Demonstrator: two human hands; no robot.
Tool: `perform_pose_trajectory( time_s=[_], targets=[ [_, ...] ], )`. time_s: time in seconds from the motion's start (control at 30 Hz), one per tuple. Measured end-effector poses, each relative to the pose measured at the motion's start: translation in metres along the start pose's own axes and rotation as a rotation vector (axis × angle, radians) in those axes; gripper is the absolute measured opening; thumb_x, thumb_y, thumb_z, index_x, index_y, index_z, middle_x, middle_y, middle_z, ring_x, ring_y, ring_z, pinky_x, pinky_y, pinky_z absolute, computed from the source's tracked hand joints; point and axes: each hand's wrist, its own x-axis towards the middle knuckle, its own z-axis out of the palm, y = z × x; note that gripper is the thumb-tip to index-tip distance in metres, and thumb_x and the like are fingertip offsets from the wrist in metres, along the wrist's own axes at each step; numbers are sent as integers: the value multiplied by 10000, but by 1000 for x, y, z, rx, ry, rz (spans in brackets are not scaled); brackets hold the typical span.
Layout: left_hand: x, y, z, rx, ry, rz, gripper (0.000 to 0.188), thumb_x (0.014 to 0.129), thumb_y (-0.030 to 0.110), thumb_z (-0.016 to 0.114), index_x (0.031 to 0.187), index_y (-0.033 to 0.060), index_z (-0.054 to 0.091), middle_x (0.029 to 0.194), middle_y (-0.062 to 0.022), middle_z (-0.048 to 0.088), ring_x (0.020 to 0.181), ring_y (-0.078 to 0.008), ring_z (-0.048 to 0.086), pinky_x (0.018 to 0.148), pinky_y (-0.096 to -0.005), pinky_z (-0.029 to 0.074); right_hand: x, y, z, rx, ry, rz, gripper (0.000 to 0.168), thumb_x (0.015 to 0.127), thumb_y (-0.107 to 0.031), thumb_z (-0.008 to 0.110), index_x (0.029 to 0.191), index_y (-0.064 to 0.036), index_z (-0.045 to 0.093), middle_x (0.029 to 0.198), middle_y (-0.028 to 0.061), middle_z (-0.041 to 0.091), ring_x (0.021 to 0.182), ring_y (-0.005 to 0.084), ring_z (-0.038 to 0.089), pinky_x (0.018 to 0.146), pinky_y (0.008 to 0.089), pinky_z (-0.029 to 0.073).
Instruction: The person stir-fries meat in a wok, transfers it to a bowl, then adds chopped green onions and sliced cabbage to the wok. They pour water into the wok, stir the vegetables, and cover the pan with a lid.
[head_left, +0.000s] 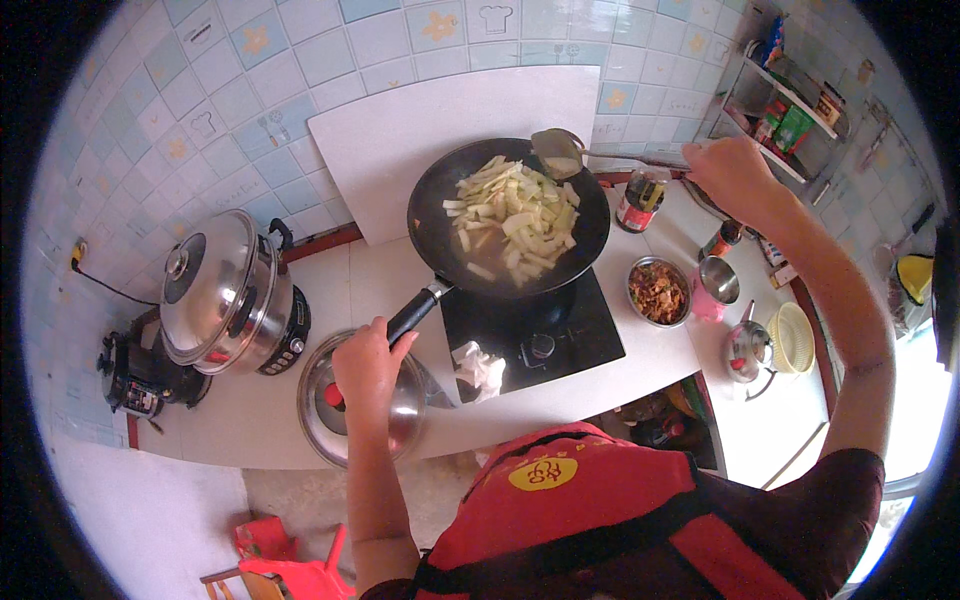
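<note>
My left hand (369, 360) grips the black handle (414, 311) of a dark wok (431, 225) on the induction cooktop (570, 337). Pale green strips of a sliced vegetable (517, 210) lie in the wok, with some brownish liquid at their lower left. My right hand (726, 165) is closed around the long handle of a metal spatula (559, 150). Its broad head is at the wok's upper right rim, beside the vegetable strips. A lid with a red knob (405, 420) lies on the counter below my left hand and is partly hidden by my forearm.
Right of the wok stand a jar (643, 201), a metal bowl of reddish-brown food (658, 292), a pink-handled metal cup (716, 289), a small metal pot (748, 346) and a yellow basket (793, 339). Crumpled tissue (481, 370) lies on the cooktop. A lidded steamer (221, 292) stands left.
</note>
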Motion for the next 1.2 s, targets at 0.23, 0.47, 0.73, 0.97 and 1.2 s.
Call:
perform_pose_trajectory(
  time_s=[0.23,0.47,0.73,0.97,1.2],
  targets=[
    [0,1,0,-8,19,-6,394,770,447,652,750,65,561,640,-108,598,580,-299,599,516,-392,462,27,-34,30,114,-162,-40,166,722,-184,608,721,-18,617,710,180,637,710,346,648,636,440,517],
    [-1,1,-2,-11,-6,-30,399,766,457,651,753,67,569,634,-108,601,579,-301,601,520,-396,467,30,-2,34,177,-44,-87,237,772,-264,594,787,-27,603,723,173,629,717,356,633,638,457,502],
    [3,4,-5,-7,-63,-43,406,777,471,631,756,70,568,635,-105,603,579,-305,597,518,-399,461,103,-41,55,179,10,-115,164,732,-148,641,818,-21,584,751,153,647,742,326,651,624,426,518],
    [-6,4,1,-7,-21,-27,409,787,460,631,759,59,556,641,-125,601,585,-319,592,521,-408,455,83,-78,27,330,15,-355,204,812,-149,580,974,-59,495,892,117,588,789,319,618,639,433,488],
    [-2,10,-3,-21,-39,-19,407,787,454,634,756,56,550,628,-122,595,584,-322,588,524,-414,454,11,-58,43,404,41,-354,266,801,-75,550,1060,-109,497,934,89,558,827,303,613,617,428,498]
  ],
)
